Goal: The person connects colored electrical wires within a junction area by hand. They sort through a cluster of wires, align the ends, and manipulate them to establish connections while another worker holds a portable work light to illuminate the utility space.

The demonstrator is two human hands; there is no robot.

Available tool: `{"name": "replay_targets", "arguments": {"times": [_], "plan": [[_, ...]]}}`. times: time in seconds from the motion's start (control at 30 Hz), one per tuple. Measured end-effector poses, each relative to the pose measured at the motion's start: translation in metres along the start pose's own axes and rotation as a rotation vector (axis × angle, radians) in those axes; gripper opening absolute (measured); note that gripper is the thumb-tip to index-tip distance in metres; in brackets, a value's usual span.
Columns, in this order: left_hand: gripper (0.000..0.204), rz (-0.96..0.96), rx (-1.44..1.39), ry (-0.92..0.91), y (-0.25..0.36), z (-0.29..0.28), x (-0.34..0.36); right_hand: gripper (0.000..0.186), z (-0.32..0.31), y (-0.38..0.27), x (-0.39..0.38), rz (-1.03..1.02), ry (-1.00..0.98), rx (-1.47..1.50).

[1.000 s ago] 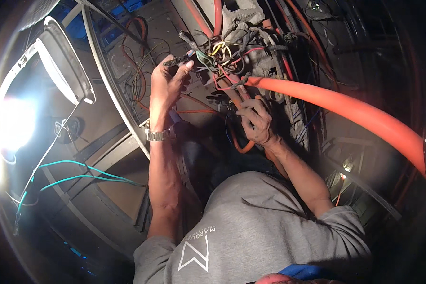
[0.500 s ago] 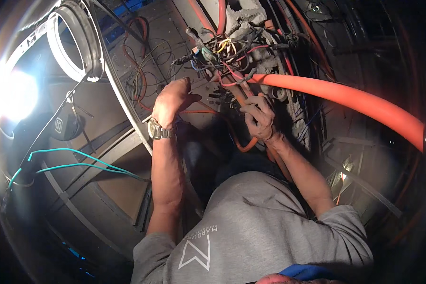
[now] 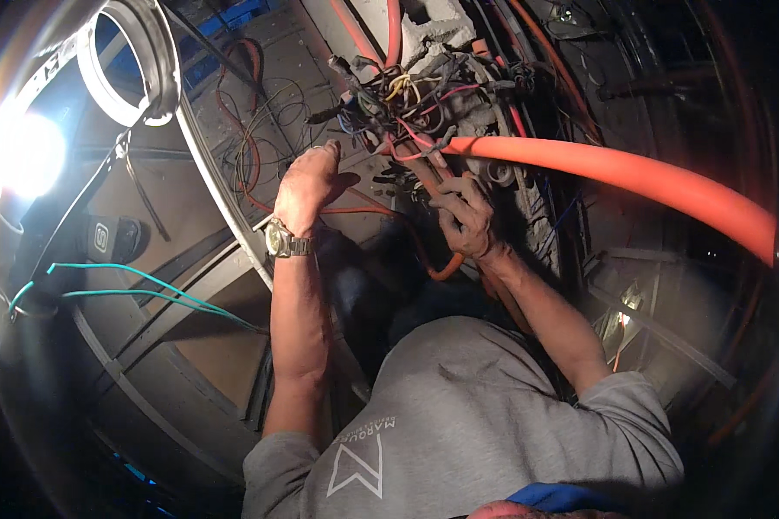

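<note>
My left hand (image 3: 307, 183), with a metal watch at the wrist, hovers left of a tangled wire bundle (image 3: 404, 97), palm down, thumb apart from its forward-pointing fingers, holding nothing that I can see. My right hand (image 3: 466, 216) is closed round a dull orange-brown conduit (image 3: 428, 177) that runs down from below the bundle. A thick bright orange corrugated conduit (image 3: 614, 173) arches from beside the bundle to the right. The bundle has yellow, red, blue and dark wires, some with taped ends, against broken concrete (image 3: 428, 35).
A glaring lamp (image 3: 22, 151) and a white metal ring (image 3: 130, 60) are at the left, by a curved pale rail (image 3: 212, 177). Cyan cables (image 3: 147, 294) hang low left. Loose thin wires (image 3: 264, 130) lie behind my left hand. Metal strips (image 3: 658, 346) cross at the lower right.
My left hand has let go of the taped wire end and moved down from it, turning palm down. My right hand still grips the conduit in about the same place.
</note>
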State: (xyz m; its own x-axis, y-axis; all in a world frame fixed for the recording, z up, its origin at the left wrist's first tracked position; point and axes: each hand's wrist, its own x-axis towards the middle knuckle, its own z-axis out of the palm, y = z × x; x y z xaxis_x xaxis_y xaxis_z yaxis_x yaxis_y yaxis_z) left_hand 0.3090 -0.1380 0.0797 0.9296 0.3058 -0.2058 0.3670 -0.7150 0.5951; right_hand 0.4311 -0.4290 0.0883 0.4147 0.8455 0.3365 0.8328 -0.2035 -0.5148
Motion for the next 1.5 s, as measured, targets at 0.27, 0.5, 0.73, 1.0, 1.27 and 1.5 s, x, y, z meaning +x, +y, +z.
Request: {"name": "replay_targets", "arguments": {"times": [0.27,0.5,0.73,1.0,1.27,1.5], "plan": [[0.051,0.037,0.046,0.026,-0.006,0.005,0.002,0.029,0.004,0.006,-0.004,-0.040,0.036,-0.006],[0.050,0.100,0.048,0.070,-0.016,0.018,0.007,0.024,-0.003,0.005,-0.002,-0.012,0.000,-0.032],[0.045,0.071,0.087,0.026,-0.027,0.025,0.013,0.023,-0.003,0.004,-0.005,0.023,-0.012,-0.019],[0.023,0.175,0.075,0.139,-0.042,0.040,0.015,0.021,-0.001,0.005,-0.002,0.009,0.006,-0.007],[0.027,0.173,0.093,0.120,-0.036,0.037,0.013,0.022,-0.004,0.003,0.003,-0.057,0.032,-0.016],[0.042,0.115,0.093,0.064,-0.022,0.027,0.015,0.024,-0.008,-0.002,0.003,-0.020,-0.011,-0.025]]}}
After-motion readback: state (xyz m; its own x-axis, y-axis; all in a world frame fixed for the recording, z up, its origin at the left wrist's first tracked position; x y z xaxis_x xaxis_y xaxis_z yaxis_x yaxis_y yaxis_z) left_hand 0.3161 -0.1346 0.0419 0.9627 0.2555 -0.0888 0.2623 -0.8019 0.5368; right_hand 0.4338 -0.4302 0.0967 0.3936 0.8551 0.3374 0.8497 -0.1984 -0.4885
